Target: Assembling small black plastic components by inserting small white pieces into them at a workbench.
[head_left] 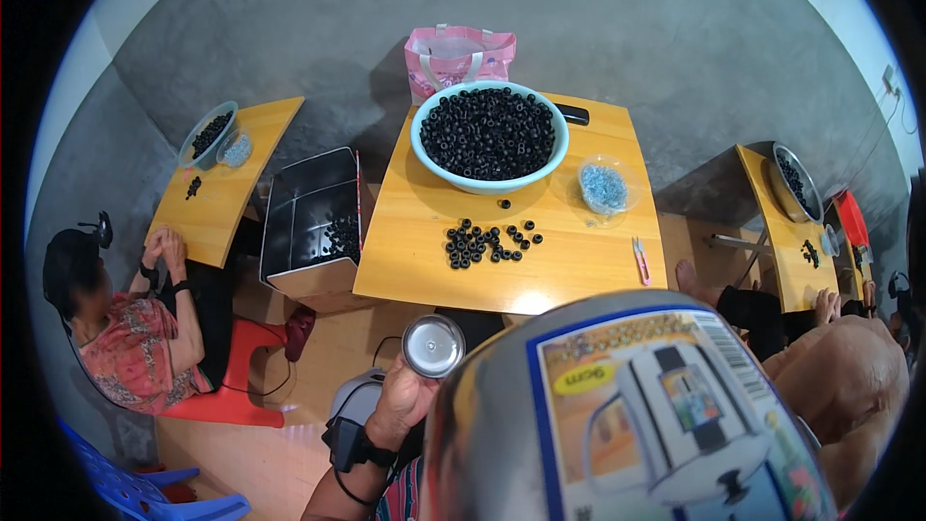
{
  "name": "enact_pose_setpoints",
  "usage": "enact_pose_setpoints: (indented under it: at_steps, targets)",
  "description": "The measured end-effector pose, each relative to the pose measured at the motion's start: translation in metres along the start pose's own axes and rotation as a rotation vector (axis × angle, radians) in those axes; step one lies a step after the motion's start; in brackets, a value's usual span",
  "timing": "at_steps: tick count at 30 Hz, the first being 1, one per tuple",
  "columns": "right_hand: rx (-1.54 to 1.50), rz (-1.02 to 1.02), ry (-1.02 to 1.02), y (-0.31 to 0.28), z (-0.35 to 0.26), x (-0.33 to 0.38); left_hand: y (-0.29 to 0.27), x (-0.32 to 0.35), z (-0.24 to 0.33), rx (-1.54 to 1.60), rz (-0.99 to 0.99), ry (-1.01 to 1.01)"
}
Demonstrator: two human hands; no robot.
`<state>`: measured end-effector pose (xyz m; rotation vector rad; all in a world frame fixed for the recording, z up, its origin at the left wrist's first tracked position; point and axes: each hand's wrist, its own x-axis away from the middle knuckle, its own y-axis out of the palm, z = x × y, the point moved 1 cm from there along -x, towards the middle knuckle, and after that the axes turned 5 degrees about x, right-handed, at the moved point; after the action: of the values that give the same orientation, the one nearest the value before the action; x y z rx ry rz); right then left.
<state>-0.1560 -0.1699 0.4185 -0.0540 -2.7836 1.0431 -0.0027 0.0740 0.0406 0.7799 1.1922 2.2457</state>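
Note:
A large shiny steel cup (502,444) with a printed paper label fills the lower right, held very close to the camera. My right hand (854,391) wraps its far side at the right edge. My left hand (400,403), a black band on its wrist, holds up a small round steel lid (433,345) just left of the cup. Beyond them stands a wooden table (579,270) with a light-blue basin (555,162) full of black rings, a loose pile of black rings (482,243), a clear bowl of blue bits (605,187) and pink snips (641,260).
A pink bag (458,56) sits behind the basin. A lined box (313,222) with black rings stands left of the table. A person in a patterned top (135,347) sits on a red stool at a left table. Another person's foot (687,280) and a right table (786,241) are nearby.

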Motion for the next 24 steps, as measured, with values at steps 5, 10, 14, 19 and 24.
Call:
enact_pose_setpoints:
  at_steps: [5, 10, 14, 19, 24]
  targets:
    - [0.0, -0.03, 0.123, -0.001, 0.001, -0.001, -0.003, 0.004, 0.001, -0.035, 0.053, 0.04]
    - [-0.113, 0.053, -0.118, 0.015, 0.026, -0.02, 0.024, -0.005, 0.009, -0.039, -0.071, 0.086]
    - [-0.307, 0.041, -0.296, 0.042, 0.065, -0.048, 0.048, 0.004, 0.034, -0.164, -0.164, 0.206]
    - [-0.443, -0.026, -0.038, 0.081, 0.112, -0.061, 0.097, 0.003, 0.057, -0.354, -0.101, 0.384]
    - [-0.409, 0.011, -0.036, 0.122, 0.161, -0.071, 0.134, 0.007, 0.068, -0.859, -0.178, 0.529]
